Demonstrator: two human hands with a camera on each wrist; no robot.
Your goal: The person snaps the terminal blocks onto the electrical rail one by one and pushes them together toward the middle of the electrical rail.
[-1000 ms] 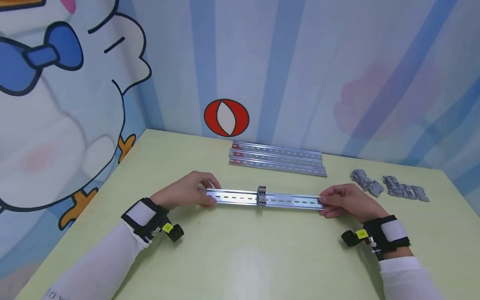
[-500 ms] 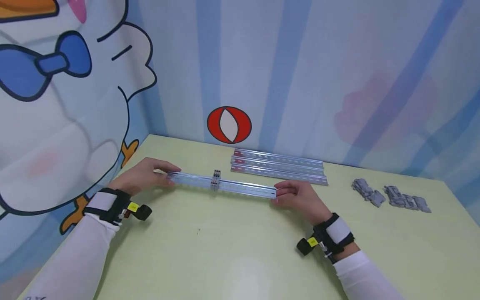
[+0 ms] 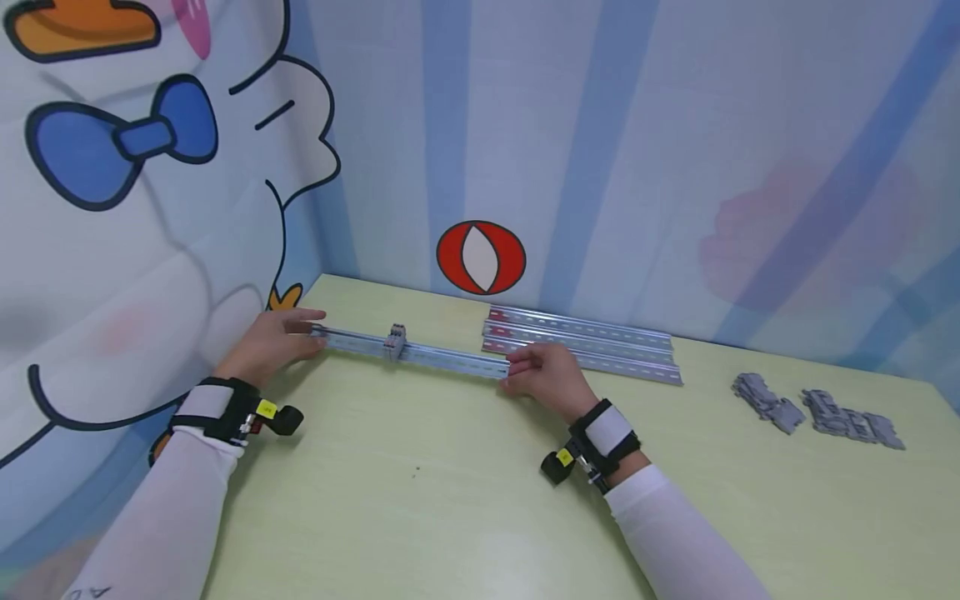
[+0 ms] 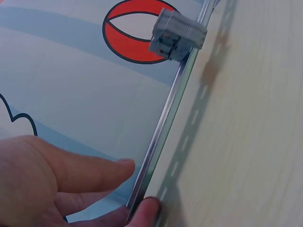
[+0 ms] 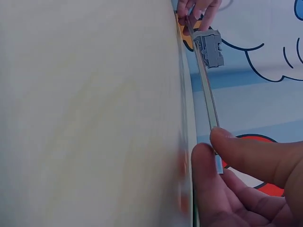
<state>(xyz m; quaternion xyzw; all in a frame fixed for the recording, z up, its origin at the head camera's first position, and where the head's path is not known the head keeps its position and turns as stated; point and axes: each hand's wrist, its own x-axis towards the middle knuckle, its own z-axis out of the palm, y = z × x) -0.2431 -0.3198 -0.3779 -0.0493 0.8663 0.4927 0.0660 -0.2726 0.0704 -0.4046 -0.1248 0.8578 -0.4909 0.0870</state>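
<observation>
A slotted metal DIN rail [image 3: 450, 359] spans between my two hands at the back left of the table. Grey terminal blocks [image 3: 394, 342] sit clipped on it, left of its middle. My left hand [image 3: 272, 343] holds the rail's left end between fingers and thumb. At the other end, my right hand [image 3: 551, 379] pinches the rail between thumb and fingers. In the left wrist view the rail [image 4: 163, 120] stands just above the table, its slotted shadow beside it. The right wrist view shows the terminal blocks [image 5: 209, 48] jutting from the rail, close to the far hand.
Several more rails [image 3: 600, 340] lie side by side at the back, partly behind my right hand. Two groups of grey terminal blocks [image 3: 767, 402] lie to the right. A printed cloth wall [image 3: 600, 125] rises along the table's back and left edges.
Both hands have carried the rail with its terminal blocks to the left and toward the back of the table. The loose rails and grey blocks stay on the table.
</observation>
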